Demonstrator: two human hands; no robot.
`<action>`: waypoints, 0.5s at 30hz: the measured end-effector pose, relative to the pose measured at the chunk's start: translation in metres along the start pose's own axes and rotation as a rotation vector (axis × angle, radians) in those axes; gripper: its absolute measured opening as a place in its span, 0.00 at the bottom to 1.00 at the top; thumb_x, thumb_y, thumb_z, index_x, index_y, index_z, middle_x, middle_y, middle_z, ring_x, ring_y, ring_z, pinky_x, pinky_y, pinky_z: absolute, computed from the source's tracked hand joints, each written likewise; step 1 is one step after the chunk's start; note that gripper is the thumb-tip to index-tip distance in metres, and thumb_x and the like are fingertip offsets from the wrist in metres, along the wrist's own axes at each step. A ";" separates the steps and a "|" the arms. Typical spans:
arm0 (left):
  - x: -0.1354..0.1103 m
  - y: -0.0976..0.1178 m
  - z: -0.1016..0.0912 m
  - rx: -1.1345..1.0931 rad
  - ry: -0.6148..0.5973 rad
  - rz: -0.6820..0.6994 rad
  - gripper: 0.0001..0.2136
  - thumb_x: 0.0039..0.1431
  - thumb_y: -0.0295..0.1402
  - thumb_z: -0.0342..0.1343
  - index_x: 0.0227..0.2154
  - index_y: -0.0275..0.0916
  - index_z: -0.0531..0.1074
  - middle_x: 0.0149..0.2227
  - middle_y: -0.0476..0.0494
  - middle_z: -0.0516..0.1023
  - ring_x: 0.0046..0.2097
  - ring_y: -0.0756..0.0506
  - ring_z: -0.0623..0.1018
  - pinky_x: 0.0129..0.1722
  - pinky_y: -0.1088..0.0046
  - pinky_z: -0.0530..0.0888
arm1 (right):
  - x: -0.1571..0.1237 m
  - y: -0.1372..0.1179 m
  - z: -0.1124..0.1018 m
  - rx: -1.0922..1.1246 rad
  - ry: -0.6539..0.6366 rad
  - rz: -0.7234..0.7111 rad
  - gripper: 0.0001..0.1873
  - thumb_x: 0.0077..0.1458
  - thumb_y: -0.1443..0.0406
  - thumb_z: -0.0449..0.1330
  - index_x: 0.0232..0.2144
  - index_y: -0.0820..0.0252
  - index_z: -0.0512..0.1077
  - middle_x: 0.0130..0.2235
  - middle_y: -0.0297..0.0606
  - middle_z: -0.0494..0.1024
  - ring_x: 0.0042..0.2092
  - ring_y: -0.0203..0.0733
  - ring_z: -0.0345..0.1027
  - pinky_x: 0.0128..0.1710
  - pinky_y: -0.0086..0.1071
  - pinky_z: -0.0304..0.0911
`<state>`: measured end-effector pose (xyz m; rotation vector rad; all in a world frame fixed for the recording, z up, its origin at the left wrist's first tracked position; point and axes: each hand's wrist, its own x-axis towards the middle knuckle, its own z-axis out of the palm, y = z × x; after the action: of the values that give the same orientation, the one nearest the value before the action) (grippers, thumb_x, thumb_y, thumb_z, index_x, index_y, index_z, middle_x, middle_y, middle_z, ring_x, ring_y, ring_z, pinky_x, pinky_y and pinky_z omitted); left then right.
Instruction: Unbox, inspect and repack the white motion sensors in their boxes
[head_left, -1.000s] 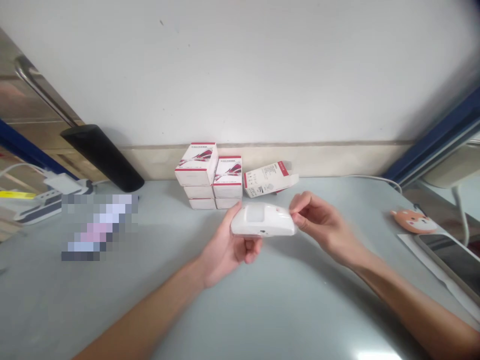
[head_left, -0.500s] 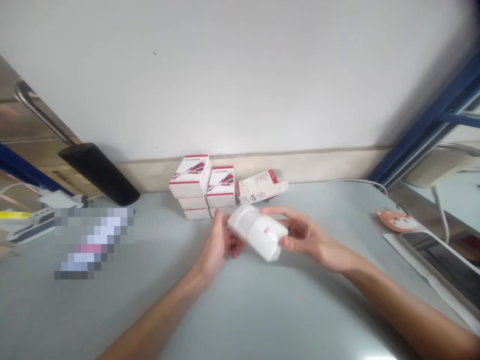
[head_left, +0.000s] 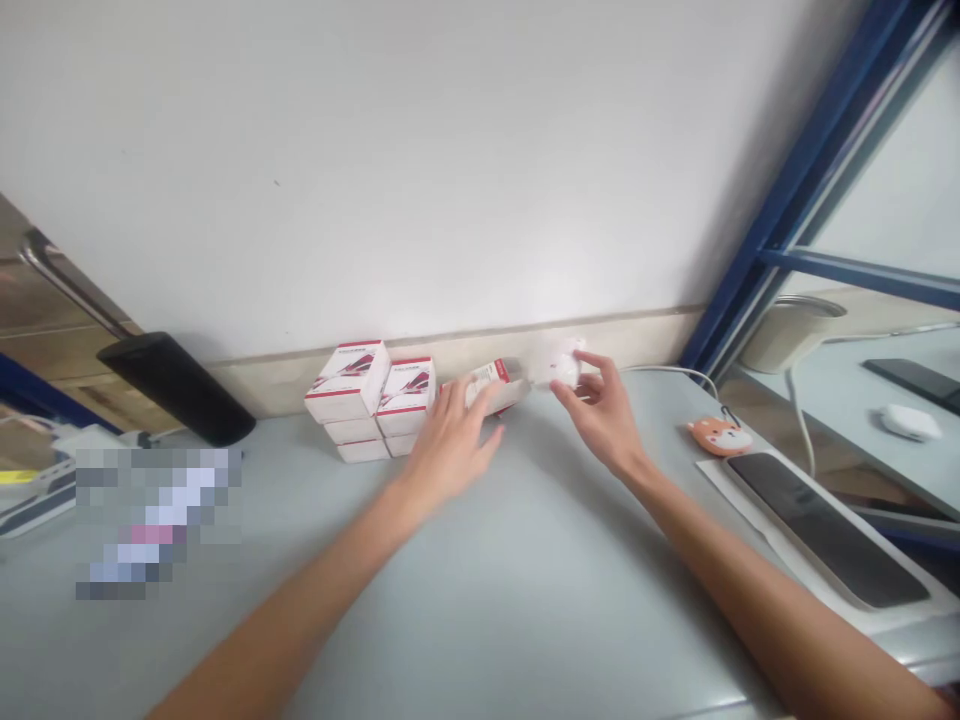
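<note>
My right hand (head_left: 604, 415) pinches a white plastic motion sensor (head_left: 556, 364) between thumb and fingers, close to the wall at the back of the table. Just left of the sensor lies an open white and red carton (head_left: 491, 378) with its flap end towards it. My left hand (head_left: 450, 445) reaches over the carton's near side with fingers and thumb apart, hiding part of it; whether it touches the carton I cannot tell. Beside that hand, several closed white and red boxes (head_left: 349, 385) stand stacked against the wall.
At the left are a black cylindrical object (head_left: 180, 390), a power strip (head_left: 45, 490) and a blurred-out item (head_left: 161, 530). To the right lie an orange animal-faced pouch (head_left: 718, 436) and a dark-topped slab (head_left: 825, 530). A blue metal frame (head_left: 780, 200) rises at the right.
My right hand has carried the sensor back and to the right, towards the wall. My left hand has come away from the sensor to the open carton. The view has swung right.
</note>
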<state>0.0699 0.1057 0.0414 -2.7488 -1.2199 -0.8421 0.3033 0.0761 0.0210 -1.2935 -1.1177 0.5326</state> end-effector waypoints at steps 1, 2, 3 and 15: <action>0.017 -0.003 0.005 0.023 -0.020 -0.040 0.28 0.68 0.38 0.59 0.68 0.45 0.61 0.65 0.31 0.67 0.67 0.29 0.70 0.64 0.46 0.68 | 0.000 -0.001 0.000 0.001 -0.006 0.007 0.37 0.53 0.45 0.71 0.59 0.52 0.68 0.41 0.39 0.81 0.37 0.45 0.74 0.38 0.38 0.71; 0.032 -0.005 0.010 0.023 -0.063 -0.080 0.31 0.67 0.41 0.60 0.70 0.44 0.59 0.65 0.30 0.68 0.67 0.28 0.69 0.65 0.45 0.67 | 0.000 -0.001 0.000 0.008 -0.007 0.015 0.37 0.53 0.45 0.70 0.59 0.51 0.68 0.41 0.39 0.82 0.38 0.45 0.75 0.39 0.38 0.71; 0.045 -0.007 0.015 0.000 -0.117 -0.112 0.34 0.66 0.42 0.61 0.71 0.42 0.56 0.65 0.29 0.70 0.67 0.27 0.69 0.65 0.44 0.67 | 0.001 -0.002 -0.001 0.016 -0.004 0.025 0.37 0.53 0.45 0.70 0.59 0.51 0.68 0.41 0.40 0.82 0.38 0.45 0.75 0.39 0.39 0.71; 0.002 0.031 0.003 -0.166 -0.107 -0.145 0.36 0.62 0.50 0.66 0.68 0.58 0.57 0.56 0.43 0.68 0.48 0.39 0.80 0.44 0.59 0.80 | 0.000 -0.017 -0.005 0.255 -0.217 0.015 0.31 0.52 0.55 0.73 0.54 0.50 0.65 0.43 0.37 0.83 0.42 0.47 0.80 0.44 0.42 0.75</action>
<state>0.0937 0.0861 0.0453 -2.8977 -1.4473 -0.8546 0.3029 0.0694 0.0374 -1.0409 -1.1755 0.8149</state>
